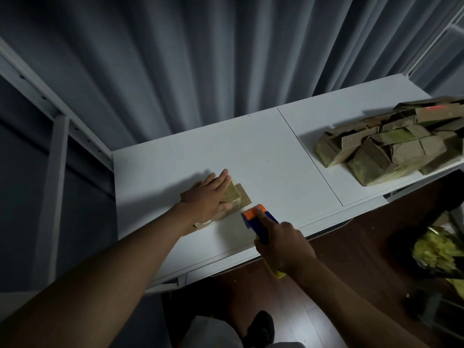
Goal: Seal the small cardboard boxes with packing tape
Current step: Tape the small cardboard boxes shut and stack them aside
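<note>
Cardboard box (pixel 232 197) on white table (pixel 263 156), grey curtain (pixel 200 59) behind

I am looking down at a white table (pixel 263 156), and I am using it as my landmark. Behind the table a grey curtain (pixel 200 59) is hanging in deep folds and is covering the whole back. To the left of the table a white metal shelf frame (pixel 56 146) is standing. Below the near edge of the table a dark wooden floor (pixel 339 285) is showing. Dim light is falling on the table, and soft shadows are lying across it.
</note>
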